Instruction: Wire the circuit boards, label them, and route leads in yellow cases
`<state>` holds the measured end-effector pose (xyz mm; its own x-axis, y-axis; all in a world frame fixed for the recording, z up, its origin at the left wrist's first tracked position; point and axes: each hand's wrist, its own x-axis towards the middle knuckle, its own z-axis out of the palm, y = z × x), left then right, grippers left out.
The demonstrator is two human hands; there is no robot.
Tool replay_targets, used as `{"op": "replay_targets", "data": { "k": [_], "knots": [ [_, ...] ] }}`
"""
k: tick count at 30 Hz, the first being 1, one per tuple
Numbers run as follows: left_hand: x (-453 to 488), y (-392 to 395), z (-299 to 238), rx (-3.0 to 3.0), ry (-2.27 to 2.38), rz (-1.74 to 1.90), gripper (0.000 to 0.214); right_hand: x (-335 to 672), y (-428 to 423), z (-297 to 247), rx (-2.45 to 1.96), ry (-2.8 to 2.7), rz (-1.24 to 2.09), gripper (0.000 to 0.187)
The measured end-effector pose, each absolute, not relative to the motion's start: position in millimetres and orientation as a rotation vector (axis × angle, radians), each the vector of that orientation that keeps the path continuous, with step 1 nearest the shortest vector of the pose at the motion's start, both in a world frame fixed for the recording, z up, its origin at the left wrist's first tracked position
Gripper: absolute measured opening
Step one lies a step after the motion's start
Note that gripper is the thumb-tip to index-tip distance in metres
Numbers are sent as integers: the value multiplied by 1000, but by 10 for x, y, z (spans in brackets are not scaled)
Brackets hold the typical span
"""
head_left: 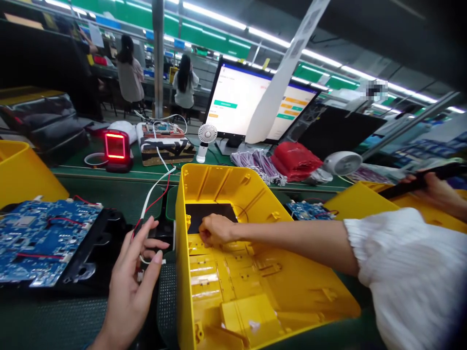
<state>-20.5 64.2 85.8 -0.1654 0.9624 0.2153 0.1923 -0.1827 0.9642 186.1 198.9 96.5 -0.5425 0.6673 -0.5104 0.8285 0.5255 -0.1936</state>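
A large yellow plastic housing (182, 272) lies open in front of me, with a black pad (207, 214) on its far inner floor. My right hand (215, 229) reaches inside from the right. Its fingers are curled and pressed together at the pad's near edge, and what they pinch is hidden. My left hand (133, 277) is just outside the housing's left wall, thumb and fingers closed around a white and red cable (155, 194) that runs off to the back.
A blue circuit board (34, 238) in a black frame lies at the left, a yellow bin (18, 170) behind it. A red-lit scanner (116, 148), small fans, a monitor (251, 99) and red bags stand at the back. Another person's hand (440, 192) holds a black tool at the right.
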Motion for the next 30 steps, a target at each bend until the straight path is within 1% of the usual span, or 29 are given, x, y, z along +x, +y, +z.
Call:
{"op": "replay_targets", "data": {
  "k": [7, 12, 18, 22, 24, 26, 28, 30],
  "knots": [
    [-219, 649, 856, 1419, 1391, 1433, 49, 1784, 1989, 983, 1261, 2290, -488, 17],
    [-236, 642, 838, 1442, 1378, 1437, 50, 1760, 1960, 1014, 1260, 2287, -442, 14],
    [-238, 657, 816, 1468, 1389, 1430, 53, 1710, 1919, 1060, 1235, 2238, -408, 17],
    [-242, 671, 807, 1538, 1431, 1434, 51, 1653, 1902, 1166, 1190, 2202, -346, 22],
    [-245, 674, 802, 1548, 1434, 1430, 50, 1636, 1885, 1331, 1148, 2253, -318, 26],
    [-247, 676, 794, 1550, 1429, 1430, 50, 1639, 1832, 1618, 1130, 2360, -362, 27],
    [-243, 681, 786, 1560, 1423, 1435, 49, 1664, 1719, 2009, 1123, 2495, -509, 22],
    [-238, 688, 780, 1577, 1416, 1446, 48, 1704, 1560, 2422, 1079, 2691, -657, 22]
  ]
}}
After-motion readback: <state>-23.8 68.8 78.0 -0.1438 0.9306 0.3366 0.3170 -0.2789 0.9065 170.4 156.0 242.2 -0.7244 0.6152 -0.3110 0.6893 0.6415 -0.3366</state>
